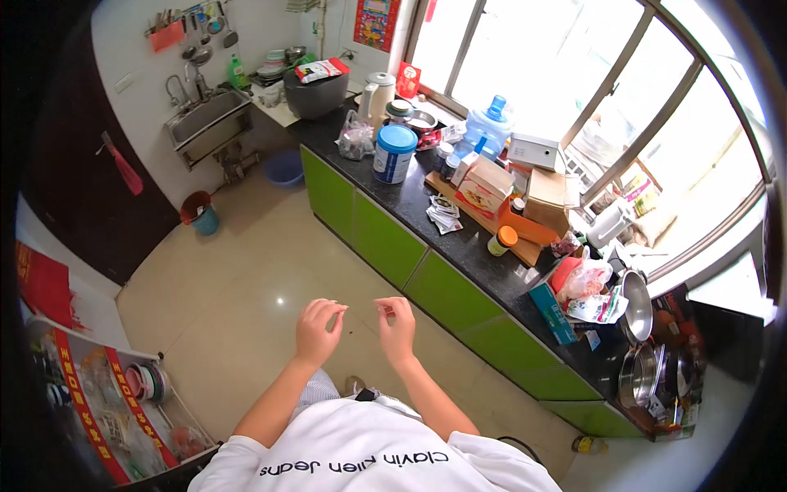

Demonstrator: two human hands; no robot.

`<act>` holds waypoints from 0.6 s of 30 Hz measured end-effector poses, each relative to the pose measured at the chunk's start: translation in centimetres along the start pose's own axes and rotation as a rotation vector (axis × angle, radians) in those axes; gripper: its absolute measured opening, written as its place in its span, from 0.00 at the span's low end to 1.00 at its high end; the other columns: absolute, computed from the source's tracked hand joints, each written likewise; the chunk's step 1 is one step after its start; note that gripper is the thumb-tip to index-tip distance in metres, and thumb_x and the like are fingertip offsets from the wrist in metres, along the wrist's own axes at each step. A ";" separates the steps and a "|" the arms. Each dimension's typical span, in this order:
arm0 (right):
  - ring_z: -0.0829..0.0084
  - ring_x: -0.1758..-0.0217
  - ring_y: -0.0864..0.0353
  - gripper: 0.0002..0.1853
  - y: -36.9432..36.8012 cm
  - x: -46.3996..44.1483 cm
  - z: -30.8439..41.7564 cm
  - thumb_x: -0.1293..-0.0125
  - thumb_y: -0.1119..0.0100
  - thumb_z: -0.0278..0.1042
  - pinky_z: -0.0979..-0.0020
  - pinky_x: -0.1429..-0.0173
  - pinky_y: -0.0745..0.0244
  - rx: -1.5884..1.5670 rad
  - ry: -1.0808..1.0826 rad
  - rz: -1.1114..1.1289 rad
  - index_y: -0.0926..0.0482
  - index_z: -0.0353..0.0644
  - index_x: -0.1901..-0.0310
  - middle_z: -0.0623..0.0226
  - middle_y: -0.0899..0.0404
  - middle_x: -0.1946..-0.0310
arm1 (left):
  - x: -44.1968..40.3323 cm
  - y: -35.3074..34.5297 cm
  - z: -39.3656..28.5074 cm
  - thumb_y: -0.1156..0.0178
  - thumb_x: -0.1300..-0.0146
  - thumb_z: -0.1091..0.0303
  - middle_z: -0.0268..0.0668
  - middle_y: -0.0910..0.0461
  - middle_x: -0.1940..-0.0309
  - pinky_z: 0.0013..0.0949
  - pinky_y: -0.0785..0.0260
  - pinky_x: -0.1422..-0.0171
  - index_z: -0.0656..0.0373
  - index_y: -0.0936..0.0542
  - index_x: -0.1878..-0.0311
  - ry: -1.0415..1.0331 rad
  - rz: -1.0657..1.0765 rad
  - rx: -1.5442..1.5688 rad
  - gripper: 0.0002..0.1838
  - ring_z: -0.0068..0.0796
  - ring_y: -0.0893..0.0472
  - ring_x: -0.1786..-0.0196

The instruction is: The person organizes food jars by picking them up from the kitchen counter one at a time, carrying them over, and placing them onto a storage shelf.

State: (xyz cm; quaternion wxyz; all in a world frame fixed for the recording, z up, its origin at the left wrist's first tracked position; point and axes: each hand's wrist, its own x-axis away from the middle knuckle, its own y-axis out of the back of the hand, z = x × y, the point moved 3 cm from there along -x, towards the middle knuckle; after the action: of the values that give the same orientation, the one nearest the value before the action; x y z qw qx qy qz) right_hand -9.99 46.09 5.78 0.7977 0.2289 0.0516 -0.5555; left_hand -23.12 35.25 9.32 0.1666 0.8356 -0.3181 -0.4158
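Note:
My left hand and my right hand are raised in front of my body, a short gap apart, above the tiled floor. On each, the fingers are bent in and the thumb comes close to the fingertips. I see nothing held in either hand, and neither touches anything. Nearest to them is the green cabinet front under a dark countertop. On that counter stand a blue-lidded tub, a pile of small packets and an orange-capped jar.
A large water bottle, cardboard boxes, bags and metal pans crowd the counter by the window. A sink, a bucket and a blue basin are at the back left. A cluttered shelf stands at lower left.

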 end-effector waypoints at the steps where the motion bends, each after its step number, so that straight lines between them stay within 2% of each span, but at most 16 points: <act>1: 0.68 0.66 0.22 0.05 0.3 -0.5 -0.5 0.41 0.43 0.18 0.72 0.62 0.25 0.019 -0.008 -0.020 0.21 0.38 0.64 0.63 0.24 0.65 | -0.5 -0.7 0.5 0.36 0.51 0.78 0.34 0.22 0.69 0.38 0.30 0.56 0.55 0.19 0.67 -0.001 0.031 0.014 0.08 0.37 0.23 0.62; 5: 0.69 0.68 0.23 0.04 0.5 -2.1 -2.8 0.39 0.44 0.19 0.72 0.64 0.25 0.096 -0.066 -0.035 0.21 0.38 0.65 0.64 0.25 0.65 | -2.7 -3.4 2.5 0.37 0.51 0.79 0.33 0.23 0.69 0.38 0.31 0.58 0.55 0.19 0.67 -0.012 0.123 0.056 0.08 0.36 0.24 0.62; 8: 0.69 0.69 0.23 0.04 -0.5 -3.9 -4.2 0.38 0.44 0.21 0.72 0.64 0.26 0.115 -0.089 -0.062 0.21 0.39 0.65 0.64 0.26 0.66 | -5.0 -5.1 3.9 0.39 0.47 0.79 0.36 0.21 0.68 0.38 0.31 0.58 0.57 0.19 0.66 -0.015 0.210 0.112 0.06 0.39 0.23 0.62; 14: 0.70 0.68 0.22 0.05 -4.4 -10.5 -4.5 0.39 0.43 0.21 0.72 0.65 0.25 0.204 -0.143 -0.079 0.21 0.39 0.62 0.64 0.24 0.66 | -12.5 -7.3 8.3 0.41 0.42 0.75 0.37 0.22 0.67 0.38 0.31 0.57 0.57 0.20 0.58 0.002 0.242 0.209 0.09 0.39 0.23 0.62; 18: 0.70 0.66 0.20 0.07 -7.3 -15.6 -4.1 0.40 0.43 0.21 0.72 0.65 0.24 0.131 -0.123 -0.047 0.21 0.40 0.61 0.64 0.23 0.66 | -17.7 -8.5 11.7 0.43 0.41 0.76 0.37 0.21 0.65 0.40 0.31 0.56 0.55 0.21 0.56 -0.013 0.268 0.226 0.10 0.40 0.23 0.60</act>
State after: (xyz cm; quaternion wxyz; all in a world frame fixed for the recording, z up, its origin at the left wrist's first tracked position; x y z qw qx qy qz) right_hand -21.86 59.25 5.17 0.7696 0.2447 -0.0284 -0.5891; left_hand -37.16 53.23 8.17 0.1234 0.7964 -0.4724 -0.3569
